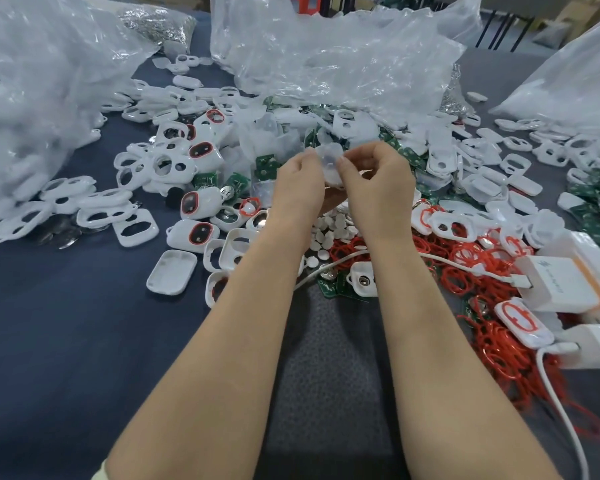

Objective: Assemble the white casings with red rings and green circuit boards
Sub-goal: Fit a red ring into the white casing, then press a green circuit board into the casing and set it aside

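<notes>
My left hand [300, 183] and my right hand [378, 178] meet above the middle of the table, both pinching one small translucent white casing part [330, 161] between fingers and thumbs. Under and around my hands lies a pile of white casings [160, 166], some fitted with red rings [201, 150]. Loose red rings [464, 261] spread at the right. Green circuit boards [400, 150] lie beyond my hands, and more sit at the right edge [599, 216]. Small white round buttons [329, 225] lie between my wrists.
Large clear plastic bags [326, 53] fill the back, the left [32, 81] and the far right. A white charger block [561, 278] with a white cable [565, 420] sits at the right. A dark blue cloth [66, 341] covers the table; a white back shell [171, 271] lies on it.
</notes>
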The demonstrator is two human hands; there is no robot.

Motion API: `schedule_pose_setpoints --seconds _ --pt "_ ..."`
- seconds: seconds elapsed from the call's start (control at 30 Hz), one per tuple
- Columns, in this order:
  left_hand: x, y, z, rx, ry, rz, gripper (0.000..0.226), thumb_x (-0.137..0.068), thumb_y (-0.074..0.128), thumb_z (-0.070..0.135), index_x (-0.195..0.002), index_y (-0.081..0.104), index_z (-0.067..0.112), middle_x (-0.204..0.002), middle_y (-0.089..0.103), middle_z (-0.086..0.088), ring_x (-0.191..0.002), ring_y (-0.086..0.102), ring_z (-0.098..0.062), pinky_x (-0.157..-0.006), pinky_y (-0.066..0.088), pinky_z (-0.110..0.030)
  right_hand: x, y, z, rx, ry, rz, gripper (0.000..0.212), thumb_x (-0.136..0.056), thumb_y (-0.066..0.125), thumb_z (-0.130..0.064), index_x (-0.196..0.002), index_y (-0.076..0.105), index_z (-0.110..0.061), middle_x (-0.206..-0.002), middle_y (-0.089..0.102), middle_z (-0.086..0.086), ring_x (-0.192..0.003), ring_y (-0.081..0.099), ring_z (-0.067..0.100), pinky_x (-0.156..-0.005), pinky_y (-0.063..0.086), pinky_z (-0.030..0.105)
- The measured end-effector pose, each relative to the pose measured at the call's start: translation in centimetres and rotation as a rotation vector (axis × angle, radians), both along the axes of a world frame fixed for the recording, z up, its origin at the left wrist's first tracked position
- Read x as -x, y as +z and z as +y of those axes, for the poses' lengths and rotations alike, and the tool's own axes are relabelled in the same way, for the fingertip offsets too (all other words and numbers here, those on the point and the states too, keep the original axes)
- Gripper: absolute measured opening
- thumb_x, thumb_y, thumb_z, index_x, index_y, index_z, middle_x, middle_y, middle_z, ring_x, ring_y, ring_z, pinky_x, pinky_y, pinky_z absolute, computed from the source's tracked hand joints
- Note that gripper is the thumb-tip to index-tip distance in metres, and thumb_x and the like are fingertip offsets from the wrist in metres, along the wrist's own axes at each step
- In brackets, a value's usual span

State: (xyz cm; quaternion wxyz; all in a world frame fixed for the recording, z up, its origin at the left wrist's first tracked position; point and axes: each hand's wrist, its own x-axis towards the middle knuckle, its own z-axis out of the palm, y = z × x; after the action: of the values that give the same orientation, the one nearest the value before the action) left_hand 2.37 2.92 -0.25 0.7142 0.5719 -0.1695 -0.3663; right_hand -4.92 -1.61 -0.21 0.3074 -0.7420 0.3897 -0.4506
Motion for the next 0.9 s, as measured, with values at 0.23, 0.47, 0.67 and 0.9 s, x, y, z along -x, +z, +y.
schedule_pose_setpoints --seconds 0.23,0.47,0.67,0.9 --pt "0.12 -0.24 0.09 -0.029 -0.044 -0.093 0.018 -0.102 0.043 0.019 -0.093 0.058 0.019 -0.106 0.067 -0.012 -0.091 0.07 -0.024 -0.075 0.059 -0.032 0.01 -0.41 -0.35 0.083 -0.067 0.094 0.012 -0.09 0.061 -0.019 -0.093 0.067 -0.009 -0.093 0.067 0.007 -0.09 0.059 0.019 -0.078 0.038 0.021" --pt "0.21 -0.28 0.01 -0.057 -0.058 -0.141 0.018 -0.097 0.051 0.017 -0.112 0.058 0.011 -0.105 0.068 -0.013 -0.091 0.071 -0.025 -0.084 0.059 -0.039 -0.08 -0.59 -0.48 0.095 -0.091 0.116 0.013 -0.091 0.06 -0.021 -0.095 0.064 -0.009 -0.094 0.065 0.008 -0.091 0.058 0.022 -0.081 0.042 0.03" --pt "0.13 -0.38 0.27 -0.038 -0.041 -0.195 0.018 -0.093 0.053 0.004 -0.107 0.054 0.015 -0.088 0.068 -0.005 -0.066 0.068 -0.008 -0.062 0.058 -0.022 -0.05 -0.43 -0.41 -0.029 -0.036 0.031 0.01 -0.089 0.063 -0.018 -0.094 0.056 -0.015 -0.082 0.058 -0.002 -0.08 0.054 0.015 -0.071 0.04 0.023" --pt "0.23 -0.28 0.46 -0.049 -0.028 -0.261 0.013 -0.093 0.054 0.01 -0.103 0.056 0.018 -0.091 0.067 -0.003 -0.083 0.07 -0.016 -0.071 0.06 -0.028 -0.02 -0.49 -0.88 -0.207 0.017 -0.042 0.015 -0.088 0.064 -0.022 -0.094 0.069 -0.009 -0.075 0.062 -0.005 -0.071 0.057 0.008 -0.07 0.048 0.023"
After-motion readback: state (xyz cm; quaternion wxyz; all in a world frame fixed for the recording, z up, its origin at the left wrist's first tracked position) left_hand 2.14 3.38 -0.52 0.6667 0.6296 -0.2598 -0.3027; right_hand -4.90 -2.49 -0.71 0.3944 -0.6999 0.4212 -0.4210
